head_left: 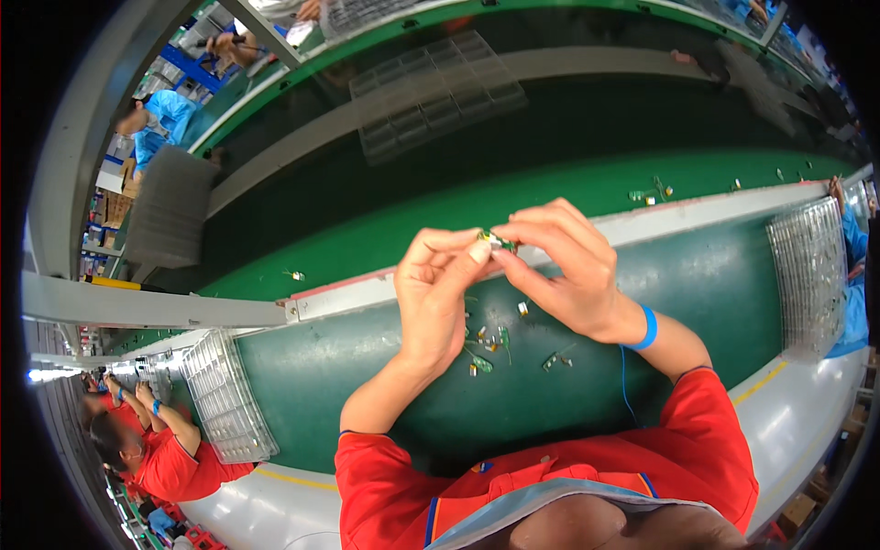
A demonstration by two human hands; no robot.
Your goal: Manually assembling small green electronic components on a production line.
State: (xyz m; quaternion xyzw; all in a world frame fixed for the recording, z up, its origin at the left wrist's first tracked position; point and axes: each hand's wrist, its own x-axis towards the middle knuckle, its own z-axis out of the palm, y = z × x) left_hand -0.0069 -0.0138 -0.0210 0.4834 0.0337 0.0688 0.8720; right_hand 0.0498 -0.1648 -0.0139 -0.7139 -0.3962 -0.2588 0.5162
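Bare left hand [434, 291] and bare right hand [579, 280] both pinched a small green circuit board [498, 241] near the smooth green worktop [697, 284]'s far edge.

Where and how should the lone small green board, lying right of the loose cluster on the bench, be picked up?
Probably best pinched by the edges of the green board, from above: it lies low on the bench, uncovered, and its trailing thin wire looks too flimsy to grip.
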